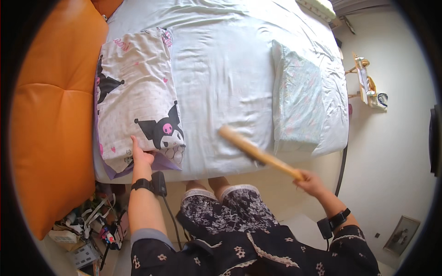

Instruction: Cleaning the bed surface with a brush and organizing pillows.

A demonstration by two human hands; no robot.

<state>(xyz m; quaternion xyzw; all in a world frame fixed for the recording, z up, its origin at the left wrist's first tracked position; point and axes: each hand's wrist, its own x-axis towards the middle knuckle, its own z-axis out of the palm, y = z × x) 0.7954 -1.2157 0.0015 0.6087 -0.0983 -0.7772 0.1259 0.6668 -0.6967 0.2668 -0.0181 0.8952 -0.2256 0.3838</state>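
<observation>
A pillow (pixel 138 93) in a white case with black cartoon figures and pink hearts lies on the bed's left side. At its near end is my left hand (pixel 142 156), thumb on the upper face and the other fingers hidden by the case. My right hand (pixel 308 183) grips the handle end of a long wooden bed brush (pixel 259 153), somewhat blurred. The brush slants up and left over the white bed sheet (pixel 221 86); a bit of dark bristle shows along its underside. Whether the bristles touch the sheet I cannot tell.
An orange padded headboard (pixel 55 103) borders the bed on the left. A pale green floral pillow (pixel 299 103) lies to the right. Bags and clutter (pixel 93 227) fill the lower left corner. Near the right wall stands a small wooden rack (pixel 366 82) with things on it.
</observation>
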